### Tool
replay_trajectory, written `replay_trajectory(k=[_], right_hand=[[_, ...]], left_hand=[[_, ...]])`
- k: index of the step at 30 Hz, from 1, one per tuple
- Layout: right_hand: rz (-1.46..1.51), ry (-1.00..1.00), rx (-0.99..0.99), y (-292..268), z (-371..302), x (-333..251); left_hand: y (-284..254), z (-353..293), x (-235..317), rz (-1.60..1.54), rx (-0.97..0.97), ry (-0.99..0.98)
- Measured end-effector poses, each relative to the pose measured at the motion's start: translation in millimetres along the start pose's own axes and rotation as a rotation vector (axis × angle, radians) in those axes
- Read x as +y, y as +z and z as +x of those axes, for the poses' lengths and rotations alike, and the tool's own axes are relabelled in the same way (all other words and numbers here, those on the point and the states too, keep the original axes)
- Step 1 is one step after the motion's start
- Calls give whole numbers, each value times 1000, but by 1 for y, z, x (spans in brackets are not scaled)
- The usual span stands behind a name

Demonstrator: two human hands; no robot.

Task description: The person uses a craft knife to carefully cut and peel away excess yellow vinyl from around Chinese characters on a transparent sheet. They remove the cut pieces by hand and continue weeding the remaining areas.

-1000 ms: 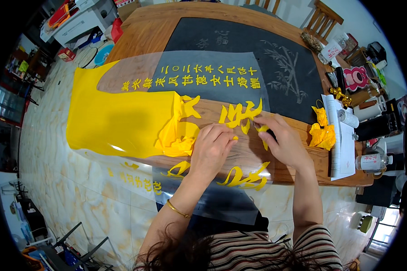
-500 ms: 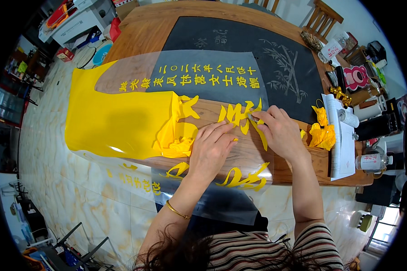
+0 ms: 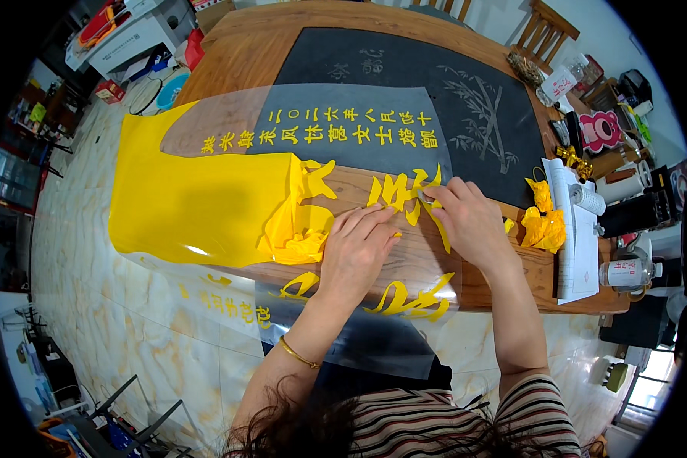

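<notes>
A clear plastic sheet (image 3: 343, 99) with cut yellow lettering lies over the table and droops past its near edge. On its left part is a large area of yellow film (image 3: 198, 191), torn and crumpled at the right end (image 3: 294, 237). My left hand (image 3: 359, 248) rests on the sheet beside this crumple, fingers bent together, a small yellow film scrap (image 3: 397, 235) showing at their tips. Closed in a pinch, my right hand (image 3: 477, 225) holds a small grey metal tool (image 3: 424, 197) against a large yellow character (image 3: 412, 206). The fingers hide most of the tool.
The wooden table (image 3: 237, 46) has a dark inlaid panel (image 3: 404, 57) with a bamboo drawing. Crumpled yellow film (image 3: 543, 229) lies right of my right hand, beside white paper (image 3: 576, 252). Bottles (image 3: 561, 80), a pink bear-shaped item (image 3: 601, 131) and clutter line the right edge.
My right hand has shifted very slightly, with the tool still at the same character. The left hand stays put, and the yellow film has barely moved.
</notes>
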State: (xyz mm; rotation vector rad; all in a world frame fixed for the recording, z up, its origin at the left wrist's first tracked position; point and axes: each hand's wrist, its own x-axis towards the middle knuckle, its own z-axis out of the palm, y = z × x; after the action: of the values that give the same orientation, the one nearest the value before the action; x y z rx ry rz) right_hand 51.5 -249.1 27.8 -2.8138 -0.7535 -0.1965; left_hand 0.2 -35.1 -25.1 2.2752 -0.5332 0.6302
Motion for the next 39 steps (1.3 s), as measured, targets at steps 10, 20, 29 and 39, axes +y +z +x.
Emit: replay_trajectory(k=[10,20,29,39], right_hand=[[-35,8,-70,-2,4,-4],[523,46,-203,-11,-22,-8],[573,140,-452,-27,-34,-27],[810,151,-581,-35,-34,-22]], left_hand=[[0,0,-1,2,17,-4],[-3,2,3,-101,59,-69],[-3,0,0,-45,42,42],[-18,-6,2,3,89,147]])
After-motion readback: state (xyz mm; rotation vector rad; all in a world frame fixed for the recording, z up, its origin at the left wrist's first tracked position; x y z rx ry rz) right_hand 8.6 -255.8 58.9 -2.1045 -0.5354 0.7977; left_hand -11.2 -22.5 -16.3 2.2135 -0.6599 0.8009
